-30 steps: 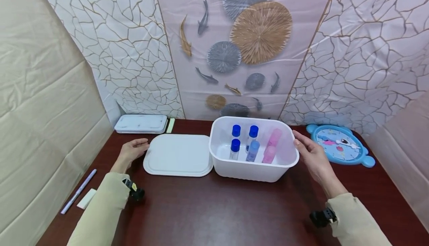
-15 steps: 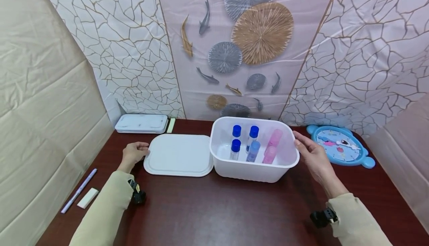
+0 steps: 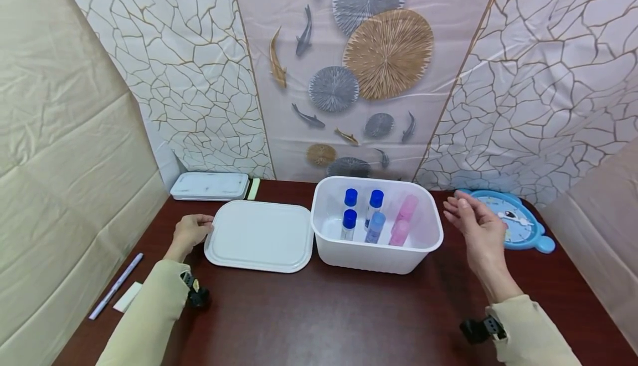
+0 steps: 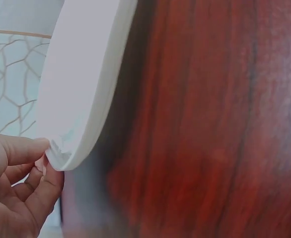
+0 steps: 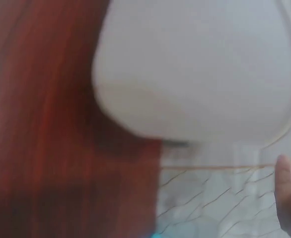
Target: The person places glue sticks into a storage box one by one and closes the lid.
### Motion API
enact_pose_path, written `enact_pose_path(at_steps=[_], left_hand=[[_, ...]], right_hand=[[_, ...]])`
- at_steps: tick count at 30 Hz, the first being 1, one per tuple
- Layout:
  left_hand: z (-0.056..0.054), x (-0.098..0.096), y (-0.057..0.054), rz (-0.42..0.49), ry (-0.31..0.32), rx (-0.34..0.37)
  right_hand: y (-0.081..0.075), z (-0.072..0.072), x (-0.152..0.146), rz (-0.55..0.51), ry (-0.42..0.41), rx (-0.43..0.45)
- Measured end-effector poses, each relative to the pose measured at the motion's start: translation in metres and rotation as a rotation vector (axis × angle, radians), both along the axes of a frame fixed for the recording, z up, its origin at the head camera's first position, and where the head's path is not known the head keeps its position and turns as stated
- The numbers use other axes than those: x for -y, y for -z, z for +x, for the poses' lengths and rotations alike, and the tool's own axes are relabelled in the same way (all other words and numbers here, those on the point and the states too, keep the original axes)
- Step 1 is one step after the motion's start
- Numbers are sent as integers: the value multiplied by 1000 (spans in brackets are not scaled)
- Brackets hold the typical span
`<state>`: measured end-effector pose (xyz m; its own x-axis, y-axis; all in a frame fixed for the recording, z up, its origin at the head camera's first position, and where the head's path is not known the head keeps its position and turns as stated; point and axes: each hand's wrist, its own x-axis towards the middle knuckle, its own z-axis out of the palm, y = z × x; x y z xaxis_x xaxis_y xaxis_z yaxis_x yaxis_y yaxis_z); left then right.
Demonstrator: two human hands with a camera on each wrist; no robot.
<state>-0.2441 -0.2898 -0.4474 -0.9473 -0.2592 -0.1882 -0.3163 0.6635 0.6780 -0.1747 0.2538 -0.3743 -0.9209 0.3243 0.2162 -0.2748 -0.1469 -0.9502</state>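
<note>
My left hand (image 3: 190, 234) pinches the left edge of a flat white lid (image 3: 259, 236), thumb on top and fingers beneath in the left wrist view. The lid (image 4: 81, 74) looks tilted up off the table there. To its right stands a white plastic bin (image 3: 369, 254), holding several small bottles with dark blue caps (image 3: 349, 219), a light blue bottle (image 3: 375, 227) and pink bottles (image 3: 400, 232). My right hand (image 3: 480, 230) is just right of the bin, apart from it, holding nothing, its fingers relaxed. The right wrist view is blurred, with the bin's end (image 5: 195, 74) filling its upper part.
A blue toy clock (image 3: 520, 222) lies behind my right hand, partly covered by it. At the back left are a white case (image 3: 210, 186) and a pale green strip (image 3: 253, 189). A pen (image 3: 116, 287) and a white eraser-like block (image 3: 127, 297) lie near my left sleeve.
My right hand has let go of the bin's right rim and moved right. My left hand has taken the lid's edge, and the lid has shifted slightly left and toward me.
</note>
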Motion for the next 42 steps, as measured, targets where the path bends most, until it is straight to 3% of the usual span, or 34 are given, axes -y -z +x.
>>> enact_pose_path(at_steps=[3,6,11,18,24,25,28,36,42], left_hand=[[3,4,-8,2,11,-14],[5,10,-17,19,10,-23],[7,18,-29,104,14,-74],[12,28,-47,352,70,-188],[15,28,-59,527,125,-251],[12,31,-56,585,151,-274],[14,28,-62,629,189,-300],[31,8,-90,637,157,-284],[35,9,-98,844,196,-255]], right_hand=[[-14,2,16,-48,78,-28],[-25,5,37,-73,52,-59],[-35,11,76,12,-119,-36],[-33,6,136,55,-403,76],[-30,-3,174,87,-537,165],[-29,-5,179,91,-545,173],[-29,-9,189,91,-554,191],[-29,-7,196,39,-523,186],[-30,-3,188,7,-495,187]])
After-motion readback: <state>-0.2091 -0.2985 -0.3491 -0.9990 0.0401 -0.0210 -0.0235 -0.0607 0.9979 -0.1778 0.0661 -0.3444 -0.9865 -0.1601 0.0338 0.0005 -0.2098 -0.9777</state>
